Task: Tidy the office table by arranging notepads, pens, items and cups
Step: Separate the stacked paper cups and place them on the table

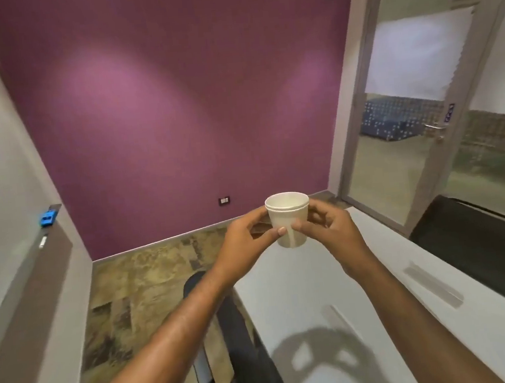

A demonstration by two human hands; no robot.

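Nearest, two bare forearms reaching forward from the bottom edge, above a white table with a soft shadow of hands and cup on its surface. Just left of the table, the dark back of a chair over a mottled brown floor. On the table, two flat grey strips set lengthwise, one nearer and one toward the right edge. Beyond the right edge, a black chair back against the glass. Further out, both hands raised clear of the table: left hand curled round the left side of a white paper cup, thumb pressed to its front wall; right hand curled round the right side, thumb tip touching the front wall just beside the other thumb. Cup upright, held in the air between both hands, open mouth up, a double rim line suggesting two nested cups, though hard to tell. At left, a ledge on the white wall carrying a blue eraser and a white marker. Farthest, a purple wall with a small socket low down, and at right a glass door with a metal handle.
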